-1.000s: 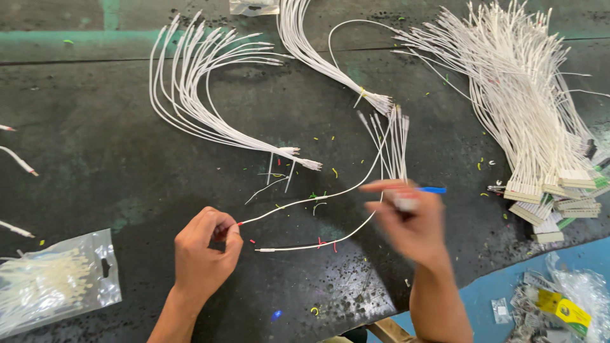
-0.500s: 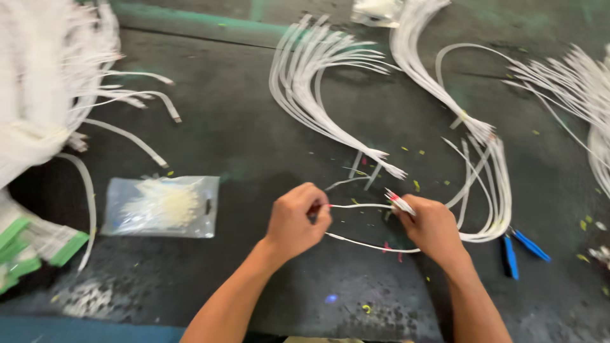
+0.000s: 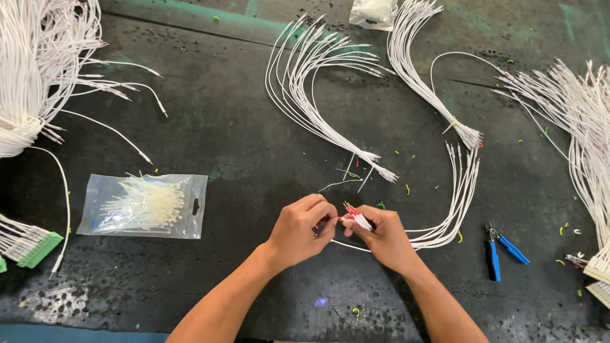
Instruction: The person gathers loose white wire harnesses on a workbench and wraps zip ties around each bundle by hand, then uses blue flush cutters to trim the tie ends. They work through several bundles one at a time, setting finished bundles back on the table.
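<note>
My left hand (image 3: 300, 230) and my right hand (image 3: 383, 238) meet over a dark worktable (image 3: 241, 152). Between their fingertips they pinch the red-tipped ends of a small bunch of white wires (image 3: 353, 217). The bunch loops right from my right hand into a curved wire bundle (image 3: 452, 209) lying on the table. A thin loose wire (image 3: 346, 244) runs under my hands.
Blue-handled cutters (image 3: 499, 249) lie right of my hands. A clear bag of white cable ties (image 3: 147, 204) sits at the left. More white wire bundles (image 3: 318, 95) fan out at the top, far left (image 3: 32, 70) and far right (image 3: 584, 127). Green connectors (image 3: 38, 249) lie at the left edge.
My hands have come closer together on the wire ends. The view has shifted, so the cable-tie bag and the cutters sit in different places in the picture.
</note>
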